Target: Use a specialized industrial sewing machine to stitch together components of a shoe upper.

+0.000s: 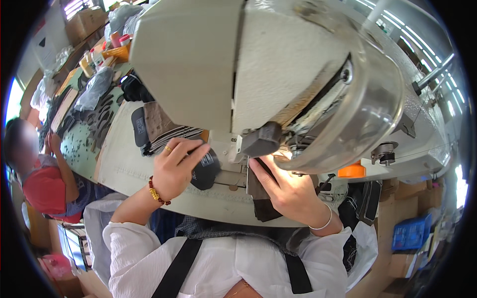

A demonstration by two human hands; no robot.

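Note:
A sewing machine (293,54) looms over the work, its head hiding part of the stitching area. My left hand (174,166) has its fingers bent over a dark grey fabric piece (206,171) with a rounded end and pale print. That piece is slightly blurred, and the thumb's grip is partly hidden. Close to the needle area, my right hand (293,188) holds a dark brown fabric piece (263,198) against the bed, two fingers stretched along it. Left of the machine lies a stack of similar cut pieces (154,124), brown, dark and striped at the edges.
The pale machine table (134,174) curves in front of me. An orange round part (352,170) sits right of the needle area. A person in red (47,191) works at a green table (82,144) strewn with dark cut pieces. A blue crate (411,232) stands at right.

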